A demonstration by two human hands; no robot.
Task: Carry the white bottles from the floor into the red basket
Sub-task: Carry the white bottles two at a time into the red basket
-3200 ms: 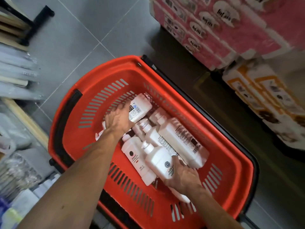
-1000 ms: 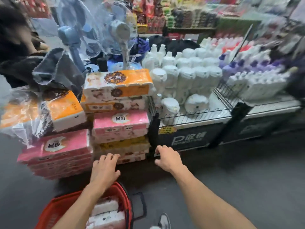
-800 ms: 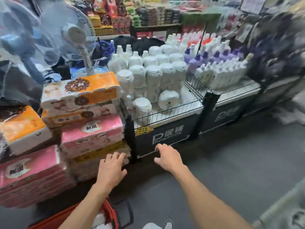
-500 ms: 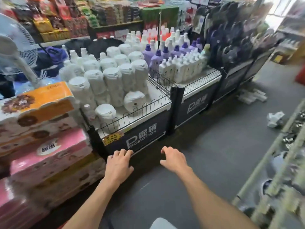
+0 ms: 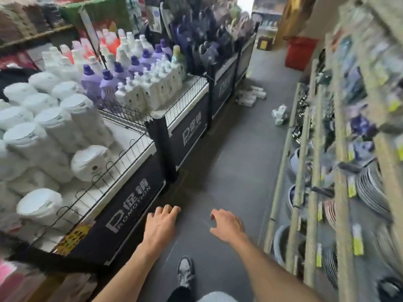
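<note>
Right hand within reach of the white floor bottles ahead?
Probably not yet: the bottles lie far ahead of the empty right hand; the floor between looks free for walking.

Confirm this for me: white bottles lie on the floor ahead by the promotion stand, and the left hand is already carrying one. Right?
Not quite. The head view shows the left hand holding nothing, fingers relaxed, like the right hand. The white bottles do lie on the floor ahead, by the foot of the promotion stand.
</note>
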